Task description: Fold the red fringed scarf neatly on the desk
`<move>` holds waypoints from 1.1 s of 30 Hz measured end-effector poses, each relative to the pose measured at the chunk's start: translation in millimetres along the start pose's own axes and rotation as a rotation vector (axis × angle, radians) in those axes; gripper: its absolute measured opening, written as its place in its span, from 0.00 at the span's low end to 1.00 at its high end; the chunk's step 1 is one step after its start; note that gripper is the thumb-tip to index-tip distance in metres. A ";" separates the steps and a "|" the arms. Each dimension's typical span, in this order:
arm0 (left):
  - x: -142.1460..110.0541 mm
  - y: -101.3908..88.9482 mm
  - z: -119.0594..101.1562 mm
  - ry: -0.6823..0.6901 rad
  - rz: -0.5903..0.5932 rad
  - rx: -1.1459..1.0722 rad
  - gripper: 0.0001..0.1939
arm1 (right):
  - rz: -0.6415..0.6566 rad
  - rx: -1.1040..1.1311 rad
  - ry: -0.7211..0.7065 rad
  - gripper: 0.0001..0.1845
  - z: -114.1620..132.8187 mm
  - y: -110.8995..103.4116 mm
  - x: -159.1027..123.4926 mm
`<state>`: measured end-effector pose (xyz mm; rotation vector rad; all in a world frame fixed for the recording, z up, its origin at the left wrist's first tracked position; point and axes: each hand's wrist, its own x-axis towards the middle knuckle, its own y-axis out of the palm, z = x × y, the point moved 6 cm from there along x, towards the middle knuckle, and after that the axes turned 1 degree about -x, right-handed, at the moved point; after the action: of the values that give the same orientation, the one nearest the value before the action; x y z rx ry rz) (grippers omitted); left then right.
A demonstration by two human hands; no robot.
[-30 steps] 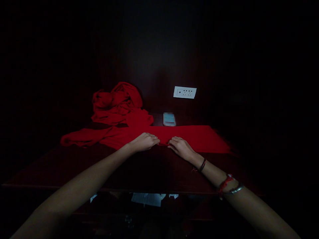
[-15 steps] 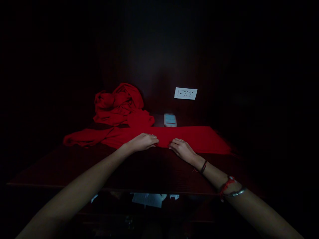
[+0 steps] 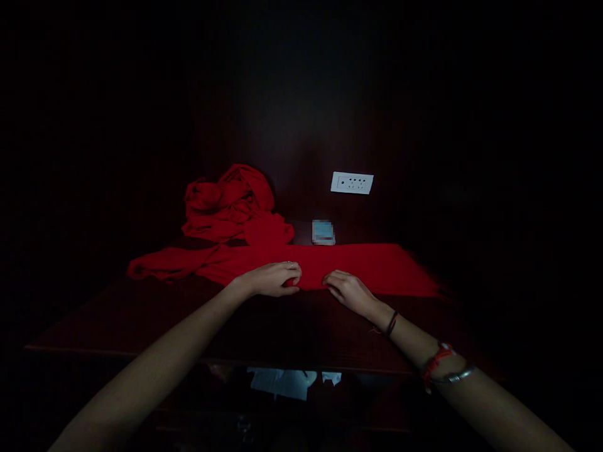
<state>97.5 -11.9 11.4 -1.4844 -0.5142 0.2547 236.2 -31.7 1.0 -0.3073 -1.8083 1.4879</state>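
The red cloth (image 3: 372, 267) lies mostly flat on the surface (image 3: 292, 336), its near edge apparently being straightened, pinched in the fingers of the left hand (image 3: 274, 278) and met by the right hand (image 3: 352, 292), whose curled fingers' hold I cannot tell, the next move calling for even tension.

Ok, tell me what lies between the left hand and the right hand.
The head view shows a stretch of red cloth between the left hand and right hand.

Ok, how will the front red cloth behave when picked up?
The front red cloth looks floppy and would probably sag, given the soft creases at its left end. It seems unlikely to roll, since most lies flat on the table.
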 end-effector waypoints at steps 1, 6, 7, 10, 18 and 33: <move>1.8 -0.6 1.1 -0.005 -0.004 -0.061 0.12 | 0.009 0.005 -0.006 0.08 0.3 0.7 -0.2; 20.1 8.2 5.5 -0.037 0.100 -0.207 0.18 | 0.018 -0.032 -0.049 0.10 2.5 1.9 -1.2; 22.5 13.9 6.2 -0.038 0.173 -0.199 0.18 | 0.019 -0.044 -0.063 0.11 3.2 2.1 -1.6; 22.4 25.9 17.0 -0.101 0.332 -0.145 0.21 | 0.031 -0.063 -0.087 0.12 4.5 3.7 -3.2; 27.1 15.7 32.0 -0.184 0.244 -0.031 0.25 | 0.053 -0.027 -0.080 0.16 4.4 7.3 -5.5; 15.7 17.5 4.6 0.028 -0.022 0.083 0.19 | -0.092 0.151 0.085 0.06 -10.3 -2.9 -9.3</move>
<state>111.5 1.0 -3.1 -1.3994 -0.4922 0.2348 250.3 -30.7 0.3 -0.2069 -1.6120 1.5137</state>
